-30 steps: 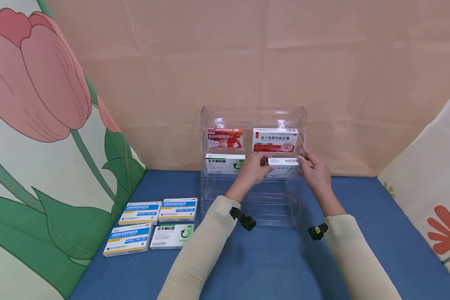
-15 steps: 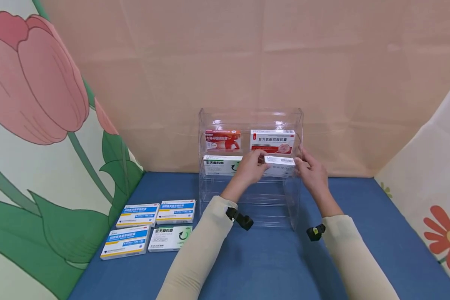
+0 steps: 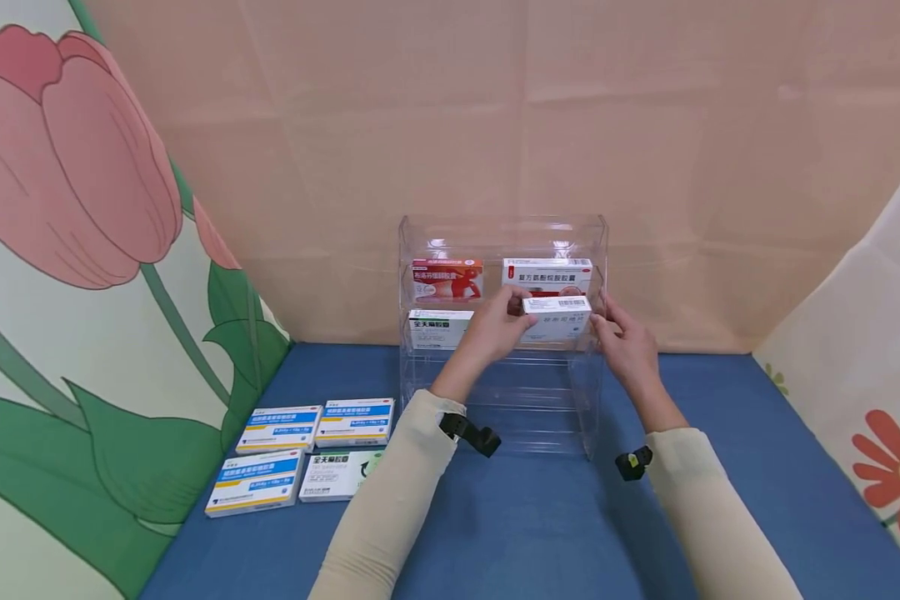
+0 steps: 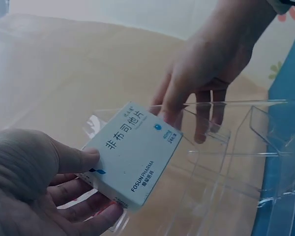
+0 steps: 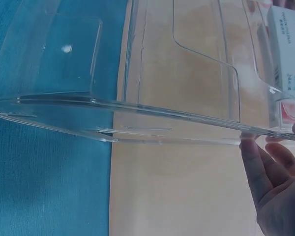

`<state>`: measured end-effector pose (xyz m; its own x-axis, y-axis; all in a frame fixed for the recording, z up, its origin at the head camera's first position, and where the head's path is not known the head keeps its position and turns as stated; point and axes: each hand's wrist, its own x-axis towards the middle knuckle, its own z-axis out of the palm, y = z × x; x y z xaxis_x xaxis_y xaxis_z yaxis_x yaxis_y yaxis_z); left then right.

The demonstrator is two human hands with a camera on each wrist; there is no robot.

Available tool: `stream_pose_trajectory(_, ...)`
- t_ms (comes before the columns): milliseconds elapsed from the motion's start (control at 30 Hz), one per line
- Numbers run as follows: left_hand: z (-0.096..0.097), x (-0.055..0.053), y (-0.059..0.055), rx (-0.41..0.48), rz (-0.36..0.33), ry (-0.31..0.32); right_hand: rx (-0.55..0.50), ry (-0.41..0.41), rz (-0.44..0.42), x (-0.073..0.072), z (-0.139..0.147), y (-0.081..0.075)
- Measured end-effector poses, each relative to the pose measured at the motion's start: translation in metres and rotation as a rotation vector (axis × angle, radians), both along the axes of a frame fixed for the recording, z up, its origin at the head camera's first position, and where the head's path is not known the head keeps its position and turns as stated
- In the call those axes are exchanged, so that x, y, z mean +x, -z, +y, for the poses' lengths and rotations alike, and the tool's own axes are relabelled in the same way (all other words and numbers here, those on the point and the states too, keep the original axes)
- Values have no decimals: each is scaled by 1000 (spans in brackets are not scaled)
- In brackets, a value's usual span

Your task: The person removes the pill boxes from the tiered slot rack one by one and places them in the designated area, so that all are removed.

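A white medicine box (image 3: 557,321) with dark Chinese print is pinched in my left hand (image 3: 491,329), thumb on its front and fingers behind. In the left wrist view this medicine box (image 4: 132,152) is tilted and shows "FOSUN PHARMA". It is raised at the second tier of a clear tiered display rack (image 3: 521,398), overlapping the box above. My right hand (image 3: 630,346) grips the rack's right side wall; in the right wrist view its fingers (image 5: 258,169) lie against the outer face of the clear panel.
On the top tier stand a red box (image 3: 447,279) and a white-and-red box (image 3: 546,273). A white-and-green box (image 3: 438,331) sits at the second tier's left. Several blue-and-white boxes (image 3: 255,482) and another white-and-green box (image 3: 333,479) lie on the blue table (image 3: 525,533).
My left hand has raised the white medicine box from the second tier and shifted it slightly left, so it covers the lower part of the white-and-red box. The right hand stays at the rack's side.
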<state>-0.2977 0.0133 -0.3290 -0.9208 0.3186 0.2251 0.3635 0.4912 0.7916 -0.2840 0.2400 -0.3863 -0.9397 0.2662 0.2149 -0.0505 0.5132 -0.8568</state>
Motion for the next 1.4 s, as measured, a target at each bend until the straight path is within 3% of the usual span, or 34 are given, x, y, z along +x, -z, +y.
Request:
stream_pose_trajectory(233,-11,0,-4,21,30,46,31,10,19,0,1,0)
stream_pose_trajectory(667,-31,9,-3,60,-82,119,40,9,36,1,3,-4)
stream_pose_trajectory(933,-49,19,6,132,-208,203,45,2,56,2,2,-2)
stream_pose_trajectory(1100,-63,27,13,109,-246,244,45,-5,55,1,0,-1)
stream_pose_trajectory(1400,-85,35,32,54,-313,261,54,4,35,1,-1,-1)
